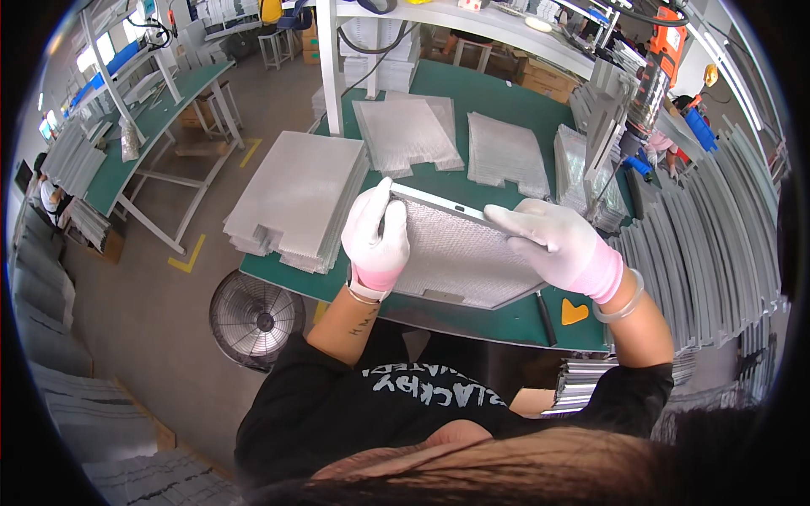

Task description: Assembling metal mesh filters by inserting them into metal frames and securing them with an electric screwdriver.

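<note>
A framed metal mesh filter panel (pixel 460 253) is held tilted above the green workbench, its silvery mesh inside a thin metal frame. My left hand (pixel 377 236), in a white glove with a pink cuff, grips its upper left corner, thumb and fingers closed on the frame. At the right end of the same frame edge, my right hand (pixel 553 246), gloved alike, holds on with fingers along the rim. Part of the panel's right side is hidden behind that hand. Below it on the bench lie a black-handled tool (pixel 547 320) and a small yellow-orange piece (pixel 575 312).
Left on the bench (pixel 270 277) stands a tall stack of mesh sheets (pixel 295 190). Farther back lie more mesh stacks (pixel 405 135) (pixel 506 152). An orange power tool (pixel 666 51) hangs at upper right, above rows of metal strips (pixel 692 244). A floor fan (pixel 257 319) stands lower left.
</note>
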Tool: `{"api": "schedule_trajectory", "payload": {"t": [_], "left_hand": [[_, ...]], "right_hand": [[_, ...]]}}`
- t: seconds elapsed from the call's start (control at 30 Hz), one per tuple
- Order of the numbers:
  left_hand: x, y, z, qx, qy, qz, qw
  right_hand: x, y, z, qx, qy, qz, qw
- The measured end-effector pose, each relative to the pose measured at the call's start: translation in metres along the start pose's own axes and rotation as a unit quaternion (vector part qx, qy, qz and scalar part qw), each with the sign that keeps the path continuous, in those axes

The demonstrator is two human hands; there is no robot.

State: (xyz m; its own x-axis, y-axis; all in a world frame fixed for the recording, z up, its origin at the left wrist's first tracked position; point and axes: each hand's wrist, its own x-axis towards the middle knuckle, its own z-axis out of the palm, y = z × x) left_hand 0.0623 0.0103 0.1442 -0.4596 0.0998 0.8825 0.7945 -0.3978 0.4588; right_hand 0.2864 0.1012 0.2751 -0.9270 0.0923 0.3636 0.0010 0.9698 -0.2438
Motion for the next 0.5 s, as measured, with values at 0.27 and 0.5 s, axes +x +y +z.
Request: {"api": "schedule_trajectory", "payload": {"t": [0.27, 0.5], "left_hand": [[0.0012, -0.0001, 0.0003, -0.002, 0.006, 0.012, 1.0], [-0.0056, 0.0039, 0.008, -0.304, 0.043, -0.19, 0.932]], "right_hand": [[0.0008, -0.0015, 0.0004, 0.007, 0.015, -0.014, 1.0], [0.0012, -0.0012, -0.0014, -0.002, -0.003, -0.014, 1.0]]}}
